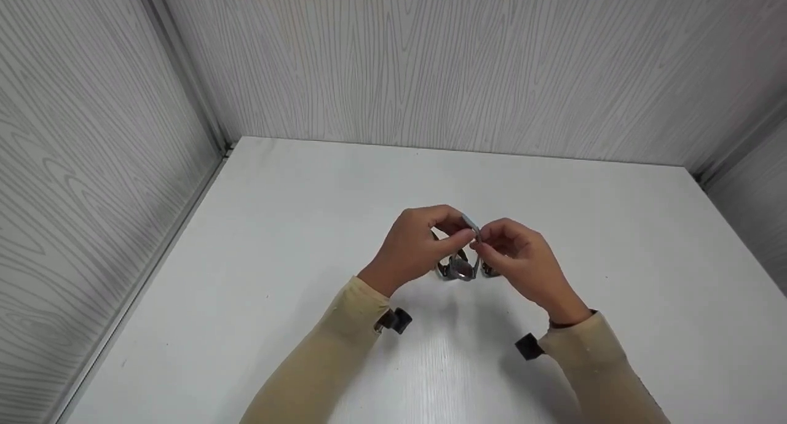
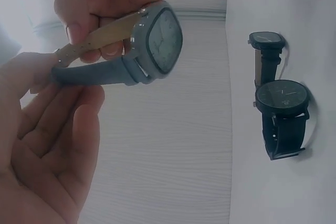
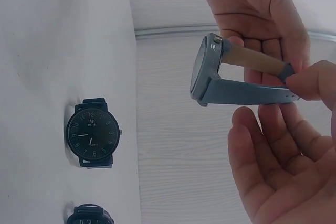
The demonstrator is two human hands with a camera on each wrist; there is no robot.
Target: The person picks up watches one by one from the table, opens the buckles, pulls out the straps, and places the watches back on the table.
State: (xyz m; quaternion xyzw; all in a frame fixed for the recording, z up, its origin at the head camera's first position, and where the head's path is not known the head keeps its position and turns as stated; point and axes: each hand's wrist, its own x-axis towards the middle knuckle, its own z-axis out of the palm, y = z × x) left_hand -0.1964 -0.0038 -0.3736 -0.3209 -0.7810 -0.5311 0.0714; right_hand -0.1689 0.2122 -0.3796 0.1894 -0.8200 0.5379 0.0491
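A grey-blue wristwatch (image 2: 163, 43) with a tan-lined strap (image 3: 247, 93) hangs between both hands above the table, its strap bent into a loop. The left hand (image 1: 415, 246) pinches the strap's end between thumb and fingers. Facing it, the right hand (image 1: 525, 261) pinches the same end region, thumb against the strap. The dial points away from the hands, toward the table side in both wrist views. Fingers hide the buckle, so whether it is fastened cannot be told. A black round-dial watch (image 3: 93, 135) and a smaller dark watch (image 2: 266, 39) stand on the table below.
The white tabletop (image 1: 246, 276) extends around the hands. Wood-grain panels rise at the back (image 1: 393, 61), at the left (image 1: 80, 135) and at the right edge. A small black wrist device (image 1: 529, 346) sits at the right cuff, another (image 1: 401, 321) at the left cuff.
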